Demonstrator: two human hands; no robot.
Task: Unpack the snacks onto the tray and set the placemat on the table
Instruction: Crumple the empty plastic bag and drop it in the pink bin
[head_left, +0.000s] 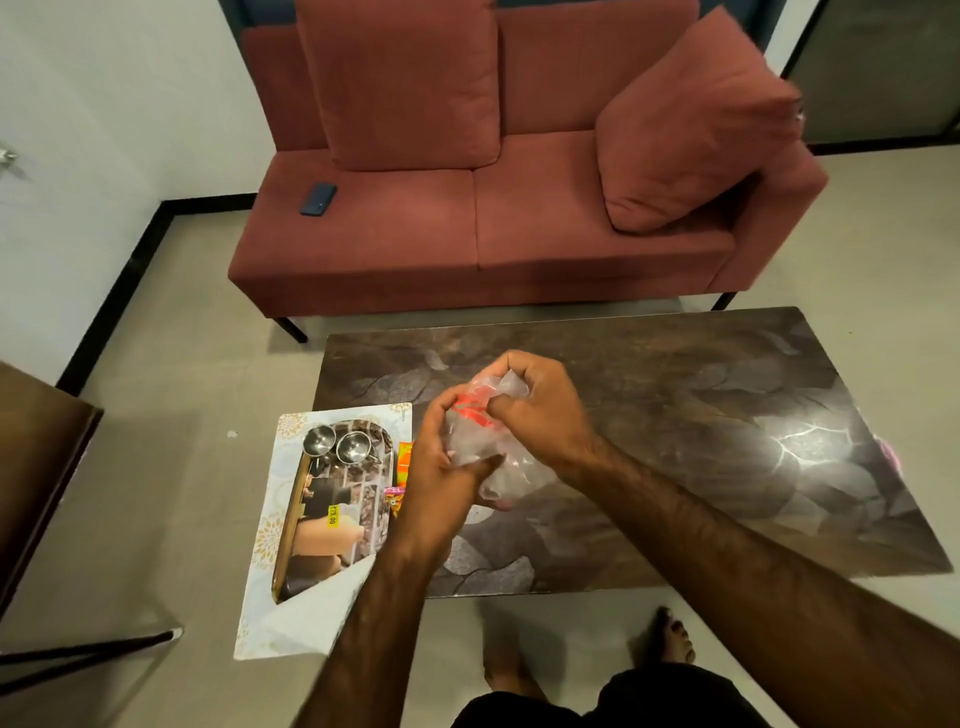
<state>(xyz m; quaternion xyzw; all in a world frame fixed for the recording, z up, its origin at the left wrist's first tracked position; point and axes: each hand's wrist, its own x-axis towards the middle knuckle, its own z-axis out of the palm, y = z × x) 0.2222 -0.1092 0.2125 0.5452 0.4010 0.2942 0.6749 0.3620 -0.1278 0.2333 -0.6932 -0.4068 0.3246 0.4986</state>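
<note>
A: Where is the plastic bag held?

B: Above the table, clutched by both the left hand and the right hand.

A: How should it be handled?

B: It is judged light, soft, probably slippery; the crumpled neck should be pinched.

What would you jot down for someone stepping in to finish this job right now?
Left hand and right hand: both gripping a crumpled clear plastic bag with red print, held above the table.
The tray, holding two small steel bowls, rests on a white patterned placemat overhanging the table's left end.
Colourful snack packets lie beside the tray, partly hidden.
Done: placemat and tray appear set.
Left: probably emptying the bag and moving the snacks onto the tray.
</note>
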